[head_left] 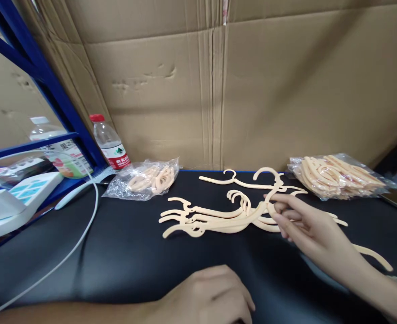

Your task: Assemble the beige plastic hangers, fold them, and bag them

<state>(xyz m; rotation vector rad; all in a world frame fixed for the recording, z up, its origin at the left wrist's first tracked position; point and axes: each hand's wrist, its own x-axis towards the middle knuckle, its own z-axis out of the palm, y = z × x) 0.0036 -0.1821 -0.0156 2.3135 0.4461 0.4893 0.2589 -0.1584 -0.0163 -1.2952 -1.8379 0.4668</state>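
Note:
Several cream plastic hangers (215,218) lie overlapped in a loose stack on the black table (117,252). One more cream hanger (248,182) lies apart behind the stack. My right hand (302,225) reaches in from the right, its fingers pinched on the right part of the hanger stack. Near the front edge my left hand (215,294) rests knuckles-up on the table, fingers curled under, with nothing visible in it.
A clear bag of hangers (336,175) sits at the back right, a smaller clear bag (147,180) at the back left. A water bottle (109,143), blue shelf frame (50,85), white device (9,202) and white cable (83,225) stand left. Cardboard wall (218,81) behind.

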